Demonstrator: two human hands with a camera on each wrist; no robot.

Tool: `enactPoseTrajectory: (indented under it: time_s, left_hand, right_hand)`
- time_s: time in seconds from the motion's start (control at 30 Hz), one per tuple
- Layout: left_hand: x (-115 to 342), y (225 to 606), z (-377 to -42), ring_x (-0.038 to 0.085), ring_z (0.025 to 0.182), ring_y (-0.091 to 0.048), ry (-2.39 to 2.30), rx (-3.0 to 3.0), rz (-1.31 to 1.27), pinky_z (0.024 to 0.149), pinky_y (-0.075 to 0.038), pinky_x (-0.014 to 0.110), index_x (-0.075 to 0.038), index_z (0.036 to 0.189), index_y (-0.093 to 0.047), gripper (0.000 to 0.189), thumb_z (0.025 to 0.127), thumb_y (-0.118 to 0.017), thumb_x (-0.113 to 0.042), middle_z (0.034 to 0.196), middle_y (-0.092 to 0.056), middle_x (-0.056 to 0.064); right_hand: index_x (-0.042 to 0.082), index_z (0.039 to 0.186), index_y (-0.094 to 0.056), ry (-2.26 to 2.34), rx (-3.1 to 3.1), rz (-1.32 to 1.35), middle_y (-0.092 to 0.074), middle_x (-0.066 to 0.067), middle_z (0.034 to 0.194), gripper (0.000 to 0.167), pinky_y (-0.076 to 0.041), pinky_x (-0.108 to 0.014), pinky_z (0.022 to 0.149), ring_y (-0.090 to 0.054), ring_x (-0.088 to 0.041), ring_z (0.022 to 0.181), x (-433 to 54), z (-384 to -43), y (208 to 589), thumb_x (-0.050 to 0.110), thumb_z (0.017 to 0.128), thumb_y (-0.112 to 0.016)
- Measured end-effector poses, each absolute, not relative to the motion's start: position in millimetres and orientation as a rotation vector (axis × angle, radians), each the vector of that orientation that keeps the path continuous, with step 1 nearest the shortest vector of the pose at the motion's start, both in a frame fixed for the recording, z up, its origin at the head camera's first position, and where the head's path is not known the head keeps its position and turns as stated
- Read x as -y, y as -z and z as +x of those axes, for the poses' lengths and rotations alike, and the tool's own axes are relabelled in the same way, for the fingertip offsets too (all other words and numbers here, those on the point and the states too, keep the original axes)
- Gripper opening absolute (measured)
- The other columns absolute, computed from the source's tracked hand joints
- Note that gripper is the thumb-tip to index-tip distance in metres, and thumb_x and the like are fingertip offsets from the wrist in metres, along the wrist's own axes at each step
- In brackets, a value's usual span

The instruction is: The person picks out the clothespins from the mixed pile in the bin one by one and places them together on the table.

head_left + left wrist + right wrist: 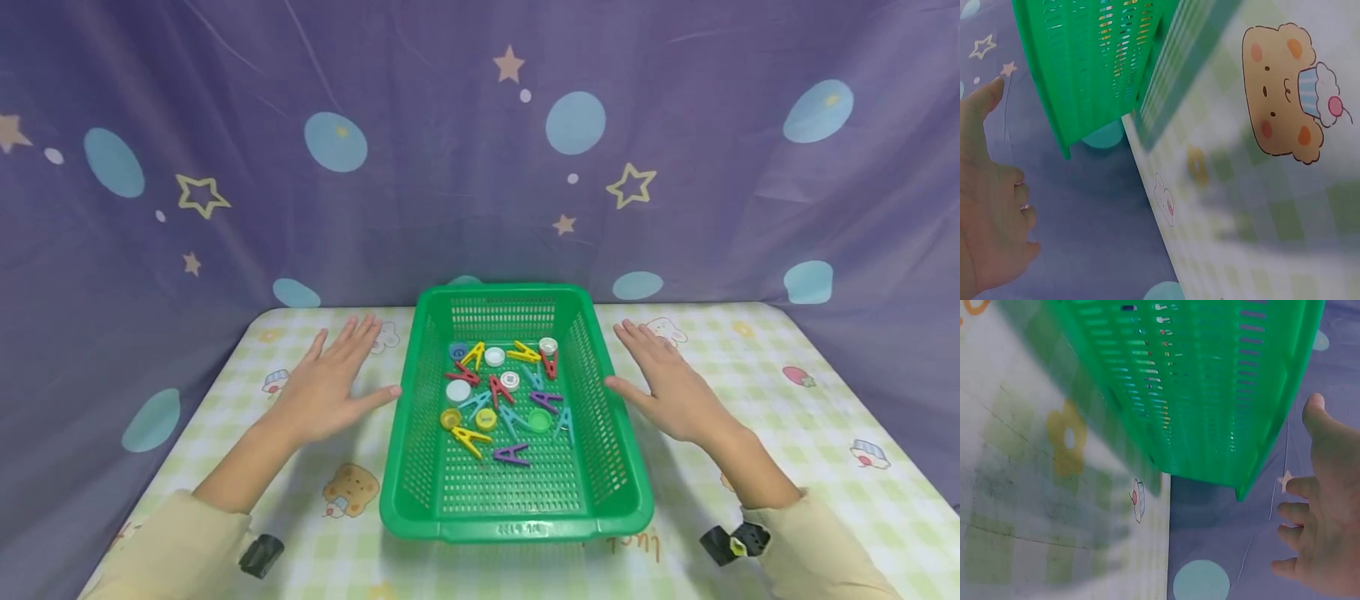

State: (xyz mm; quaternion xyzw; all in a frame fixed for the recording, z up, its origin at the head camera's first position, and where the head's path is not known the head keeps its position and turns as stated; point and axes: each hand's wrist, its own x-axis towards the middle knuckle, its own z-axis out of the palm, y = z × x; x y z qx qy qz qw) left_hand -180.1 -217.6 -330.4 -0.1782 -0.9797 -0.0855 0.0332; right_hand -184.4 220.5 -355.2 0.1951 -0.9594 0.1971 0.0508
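Head view: I see basket (525,530) on table (300,542), likely used to corral loose pegs (512,452) and caps (458,390), between left hand (324,390) and right hand (672,390), both straight-fingered, gripping nothing.

A purple cloth (450,208) printed with pale blue ovals (576,123) and stars (509,64) hangs in creases along the far side and at left and right, around a green-and-white checked tablecloth (738,367) that shows a brown bear print (351,490) toward the near left, a strawberry (799,377) at far right, and soft shadows (1272,215).
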Motion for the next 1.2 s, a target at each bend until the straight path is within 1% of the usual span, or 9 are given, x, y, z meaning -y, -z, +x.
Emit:
enactPoseTrajectory:
  time_s: [0.1,0.3,0.37,0.47,0.6,0.73,0.87,1.0,1.2]
  left_hand:
    - [215,332,-181,0.031,0.151,-0.011,0.269,3.014,-0.580,0.121,-0.007,0.058,-0.014,0.155,-0.009,0.092,0.089,-0.047,-0.066,0.164,-0.010,0.006]
    - [208,337,-179,0.031,0.151,-0.012,0.301,2.996,-0.680,0.122,-0.007,0.057,-0.014,0.155,-0.011,0.090,0.090,-0.049,-0.063,0.164,-0.011,0.007]
    - [206,339,-178,0.031,0.151,-0.013,0.288,2.993,-0.706,0.122,-0.008,0.057,-0.015,0.155,-0.011,0.089,0.090,-0.049,-0.063,0.164,-0.012,0.006]
    - [203,341,-177,0.032,0.150,-0.016,0.281,2.986,-0.746,0.121,-0.009,0.058,-0.013,0.155,-0.014,0.087,0.091,-0.049,-0.060,0.163,-0.013,0.007]
    - [200,343,-175,0.032,0.150,-0.017,0.292,2.988,-0.782,0.122,-0.008,0.058,-0.010,0.154,-0.018,0.083,0.092,-0.050,-0.056,0.162,-0.015,0.008]
    - [199,345,-174,0.031,0.151,-0.014,0.283,2.990,-0.816,0.122,-0.007,0.056,-0.009,0.154,-0.018,0.080,0.094,-0.050,-0.052,0.162,-0.016,0.009]
    - [198,345,-173,0.031,0.151,-0.015,0.283,2.980,-0.865,0.122,-0.007,0.055,-0.008,0.153,-0.019,0.079,0.094,-0.052,-0.049,0.162,-0.017,0.011]
    - [198,344,-171,0.031,0.150,-0.016,0.288,2.976,-0.896,0.122,-0.007,0.056,-0.007,0.153,-0.021,0.080,0.093,-0.054,-0.049,0.162,-0.017,0.011]
    - [199,343,-168,0.029,0.151,-0.015,0.282,2.989,-0.917,0.122,-0.006,0.055,-0.008,0.153,-0.021,0.081,0.092,-0.054,-0.051,0.162,-0.015,0.009]
  right_hand:
    - [0.014,0.154,-0.019,-0.592,2.930,0.641,-0.020,-0.015,0.161,0.073,-0.015,-0.060,0.119,-0.014,-0.038,0.149,-217,-185,357,0.048,0.097,-0.049]
    - [0.014,0.154,-0.021,-0.578,2.964,0.717,-0.019,-0.012,0.162,0.065,-0.014,-0.061,0.119,-0.013,-0.035,0.150,-212,-182,358,0.044,0.100,-0.044]
    - [0.014,0.153,-0.023,-0.549,2.956,0.744,-0.020,-0.012,0.161,0.062,-0.015,-0.061,0.119,-0.015,-0.035,0.150,-211,-182,358,0.040,0.101,-0.044]
    - [0.013,0.153,-0.025,-0.514,2.950,0.773,-0.022,-0.012,0.161,0.060,-0.016,-0.062,0.118,-0.016,-0.036,0.149,-210,-181,358,0.035,0.101,-0.046]
    - [0.013,0.153,-0.025,-0.486,2.952,0.804,-0.023,-0.011,0.161,0.060,-0.016,-0.061,0.119,-0.017,-0.036,0.149,-209,-180,358,0.033,0.101,-0.047]
    - [0.012,0.152,-0.026,-0.466,2.936,0.844,-0.024,-0.011,0.160,0.060,-0.018,-0.060,0.118,-0.019,-0.036,0.149,-209,-178,359,0.031,0.100,-0.048]
    - [0.013,0.152,-0.026,-0.451,2.938,0.861,-0.023,-0.010,0.161,0.060,-0.019,-0.057,0.119,-0.019,-0.035,0.149,-209,-175,359,0.031,0.100,-0.049]
    - [0.014,0.153,-0.025,-0.444,2.950,0.856,-0.022,-0.009,0.161,0.061,-0.020,-0.054,0.120,-0.019,-0.034,0.149,-209,-172,360,0.034,0.100,-0.048]
    - [0.012,0.153,-0.025,-0.429,2.945,0.855,-0.022,-0.009,0.161,0.062,-0.021,-0.051,0.120,-0.021,-0.034,0.149,-208,-169,360,0.035,0.100,-0.048]
